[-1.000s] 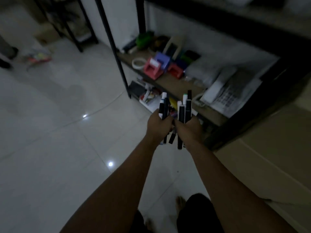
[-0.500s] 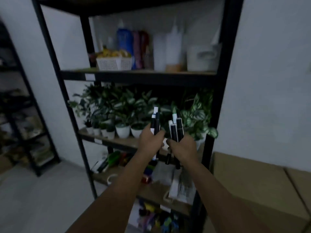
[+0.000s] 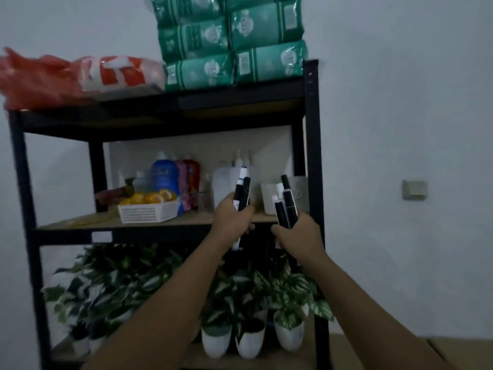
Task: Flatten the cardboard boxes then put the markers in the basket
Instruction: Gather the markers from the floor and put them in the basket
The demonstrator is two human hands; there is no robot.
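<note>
Both hands are raised in front of a black shelf rack. My left hand (image 3: 232, 220) grips a couple of black-and-white markers (image 3: 241, 190) upright. My right hand (image 3: 296, 232) grips another bunch of black markers (image 3: 285, 206), their caps pointing up. A white slatted basket (image 3: 148, 211) holding yellow-orange items stands on the middle shelf, to the left of my left hand and farther back. The lower ends of the markers poke out below both fists.
The black rack's right post (image 3: 312, 156) stands just behind my right hand. Bottles and white containers (image 3: 224, 182) line the middle shelf. Green packs (image 3: 232, 44) and red bags (image 3: 42, 78) sit on top. Potted plants (image 3: 248, 303) fill the shelf below. Cardboard (image 3: 400, 351) lies at the lower right.
The view has swung up from the floor and low shelves to the rack's upper shelves. Both hands have risen with the markers to the basket's shelf and have moved slightly apart.
</note>
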